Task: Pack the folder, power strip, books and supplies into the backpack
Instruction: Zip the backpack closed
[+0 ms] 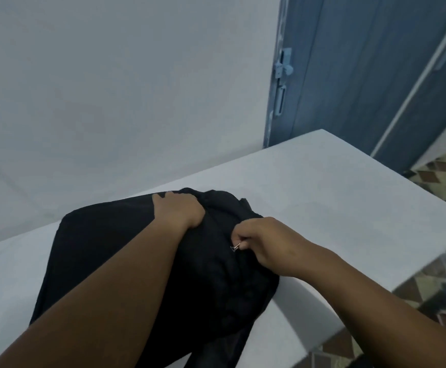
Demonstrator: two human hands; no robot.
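A black backpack lies flat on the white table, its top end pointing toward the far right. My left hand presses down on the bag's upper part and clutches the fabric. My right hand pinches a small metal zipper pull on the bag's right side between thumb and forefinger. The folder, power strip, books and supplies are not visible; the bag's inside is hidden.
A pale wall runs behind the table. A blue door with a latch stands at the back right. Patterned floor tiles show past the table's right edge, which lies close to the bag.
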